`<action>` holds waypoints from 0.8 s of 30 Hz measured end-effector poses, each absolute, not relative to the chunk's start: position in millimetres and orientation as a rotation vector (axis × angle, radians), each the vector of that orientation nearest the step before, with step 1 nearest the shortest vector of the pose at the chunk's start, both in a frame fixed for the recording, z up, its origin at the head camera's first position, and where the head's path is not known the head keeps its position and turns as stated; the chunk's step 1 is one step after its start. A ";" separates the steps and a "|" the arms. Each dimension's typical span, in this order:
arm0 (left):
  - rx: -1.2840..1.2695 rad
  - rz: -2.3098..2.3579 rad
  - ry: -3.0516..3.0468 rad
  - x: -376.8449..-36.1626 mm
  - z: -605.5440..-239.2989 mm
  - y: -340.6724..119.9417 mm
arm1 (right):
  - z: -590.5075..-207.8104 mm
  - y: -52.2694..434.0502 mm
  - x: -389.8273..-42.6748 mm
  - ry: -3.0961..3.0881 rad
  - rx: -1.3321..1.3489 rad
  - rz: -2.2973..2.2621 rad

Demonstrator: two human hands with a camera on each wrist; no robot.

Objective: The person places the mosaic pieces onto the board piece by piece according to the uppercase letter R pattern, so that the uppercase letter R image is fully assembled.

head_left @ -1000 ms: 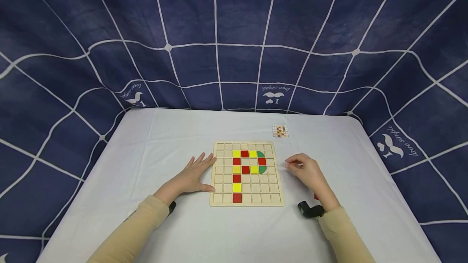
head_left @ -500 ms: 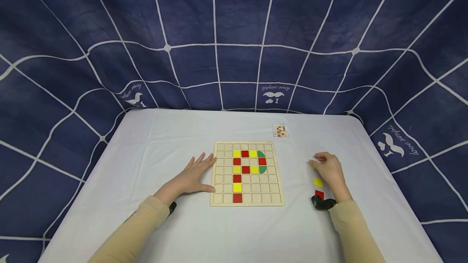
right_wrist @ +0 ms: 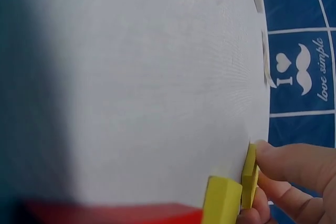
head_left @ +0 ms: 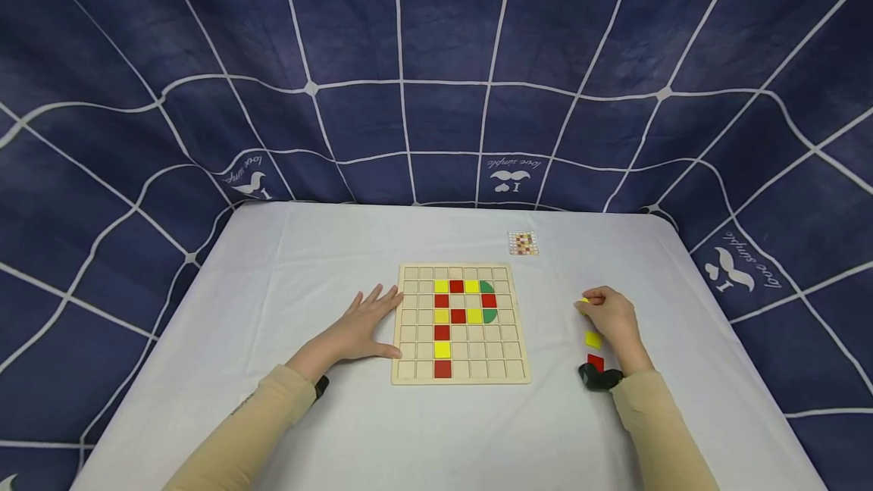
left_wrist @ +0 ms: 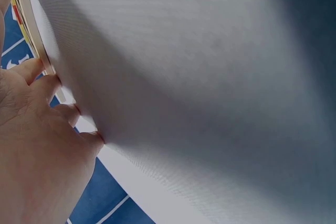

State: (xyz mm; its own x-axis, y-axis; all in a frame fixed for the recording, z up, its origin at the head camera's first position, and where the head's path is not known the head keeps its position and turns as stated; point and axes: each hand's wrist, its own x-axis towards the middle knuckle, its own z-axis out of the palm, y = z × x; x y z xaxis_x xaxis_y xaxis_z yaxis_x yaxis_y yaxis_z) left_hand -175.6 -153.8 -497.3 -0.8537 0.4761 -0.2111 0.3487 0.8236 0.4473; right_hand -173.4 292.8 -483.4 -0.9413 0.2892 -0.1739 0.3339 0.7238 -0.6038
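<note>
A square wooden grid board point(head_left: 417, 370) lies mid-table, with red, yellow and green tiles set in some of its cells in the shape of a P. My left hand point(head_left: 356, 330) lies spread beside it, fingertips and thumb touching the left edge; the left wrist view also shows these fingers point(left_wrist: 44, 85) at the board's side. To the right of the board, my right hand point(head_left: 614, 322) pinches a yellow tile point(right_wrist: 250, 169) between thumb and fingers, close to the cloth. Toward the wrist lie a second yellow tile point(head_left: 593, 339) and a red tile point(head_left: 596, 363).
A small pattern card point(head_left: 523, 243) lies behind the board, to the right. White cloth covers the table point(head_left: 307, 248). A dark blue curtain point(head_left: 443, 120) with white lines stands along the back and both sides.
My right hand has moved from beside the board rightward to the loose tiles and now pinches a yellow one. The left hand stays at the board's edge.
</note>
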 end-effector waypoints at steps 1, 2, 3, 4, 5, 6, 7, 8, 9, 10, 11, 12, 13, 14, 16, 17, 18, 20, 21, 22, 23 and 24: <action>0.625 0.574 2.691 -175.6 -497.2 -153.8 | -483.0 292.3 -173.4 2.852 0.518 -1.013; 0.623 0.573 2.689 -175.5 -497.1 -153.8 | -482.6 291.8 -173.4 2.848 0.520 -1.008; 0.622 0.573 2.688 -175.3 -497.0 -153.7 | -482.2 291.6 -173.4 2.844 0.524 -1.007; 0.621 0.573 2.687 -175.2 -497.0 -153.7 | -482.1 291.6 -173.4 2.841 0.528 -1.008; 0.620 0.571 2.686 -175.1 -497.0 -153.6 | -482.1 291.6 -173.2 2.834 0.535 -1.009; 0.618 0.572 2.684 -175.1 -497.1 -153.7 | -481.9 291.6 -173.1 2.827 0.542 -1.013; 0.617 0.572 2.683 -175.0 -497.2 -153.6 | -481.9 291.7 -173.1 2.821 0.547 -1.021; 0.617 0.572 2.684 -174.9 -497.3 -153.7 | -481.8 291.8 -172.8 2.813 0.553 -1.030; 0.620 0.572 2.686 -175.0 -497.5 -153.7 | -481.9 291.9 -172.6 2.806 0.557 -1.044; 0.621 0.572 2.685 -175.1 -497.8 -153.8 | -482.3 291.4 -172.2 2.800 0.562 -1.056; 0.624 0.571 2.686 -175.2 -497.9 -153.9 | -482.2 290.6 -171.7 2.792 0.564 -1.075; 0.626 0.570 2.687 -175.4 -498.1 -154.0 | -482.3 289.9 -171.6 2.787 0.555 -1.101; 0.629 0.569 2.687 -175.4 -498.2 -154.0 | -482.2 288.8 -171.5 2.785 0.543 -1.123; 0.631 0.567 2.688 -175.6 -498.2 -154.1 | -481.7 286.9 -171.5 2.778 0.533 -1.147; 0.631 0.564 2.688 -175.8 -498.2 -154.1 | -480.5 281.3 -172.1 2.766 0.509 -1.199; 0.632 0.563 2.689 -175.8 -498.0 -154.1 | -479.3 277.6 -172.3 2.756 0.492 -1.230; 0.632 0.563 2.689 -175.9 -498.0 -154.1 | -478.6 273.5 -172.6 2.749 0.477 -1.255; 0.633 0.562 2.689 -175.9 -498.0 -154.3 | -477.5 263.5 -173.2 2.733 0.455 -1.301; 0.634 0.562 2.689 -176.0 -497.9 -154.4 | -477.5 258.2 -173.3 2.727 0.439 -1.323; 0.636 0.562 2.690 -176.0 -497.9 -154.6 | -477.4 252.6 -173.3 2.721 0.420 -1.347; 0.638 0.563 2.690 -176.0 -498.0 -154.7 | -477.7 246.9 -173.2 2.717 0.397 -1.366; 0.638 0.562 2.691 -176.1 -498.0 -154.8 | -478.3 241.1 -173.0 2.712 0.374 -1.382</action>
State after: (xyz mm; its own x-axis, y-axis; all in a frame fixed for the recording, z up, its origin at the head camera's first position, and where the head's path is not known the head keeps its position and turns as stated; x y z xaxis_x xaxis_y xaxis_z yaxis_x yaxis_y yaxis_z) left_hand -176.1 -154.8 -498.0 -0.8498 0.4829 -0.2114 0.3579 0.8230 0.4412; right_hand -173.0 241.1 -478.3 -0.9675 0.1818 -0.1757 0.2491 0.5648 -0.7867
